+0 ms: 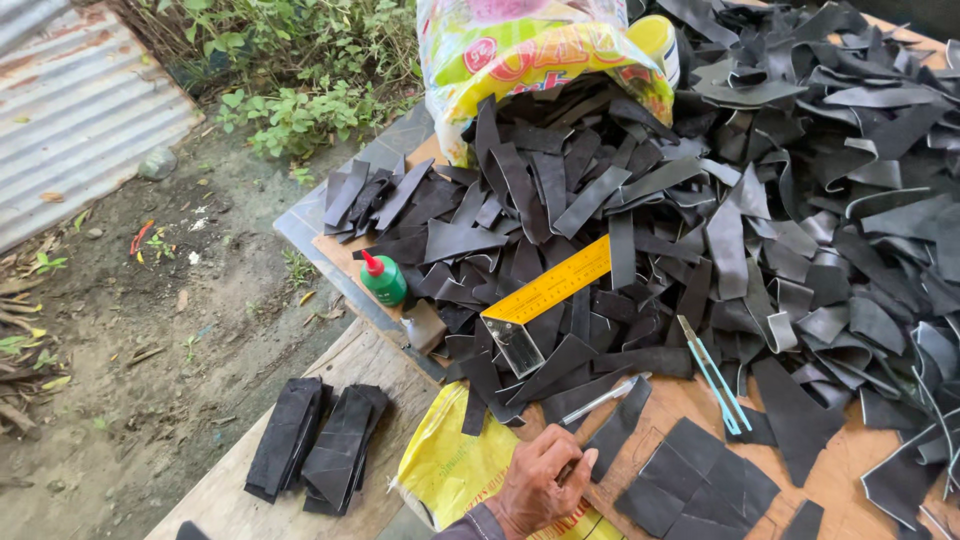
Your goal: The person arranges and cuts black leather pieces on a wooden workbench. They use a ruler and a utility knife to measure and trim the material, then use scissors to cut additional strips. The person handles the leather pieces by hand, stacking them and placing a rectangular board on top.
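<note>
While the left hand (540, 480) rests on the board | fingers (572, 462) curled, touching a black rubber strip (615, 425) | right hand unseen.

Soft, even daylight lit the scene — bright, with only faint shadows. Dull glare sat on the black rubber strips (700, 200) and the yellow ruler (550, 290). Focus was sharp at centre — edges bent slightly with wide-angle distortion.

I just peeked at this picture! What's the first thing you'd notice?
A huge heap of black rubber strips covers the wooden table on the right. A bright yellow square ruler lies in the middle of it, with a small green glue bottle at its left. At the bottom, one hand touches a strip.
</note>
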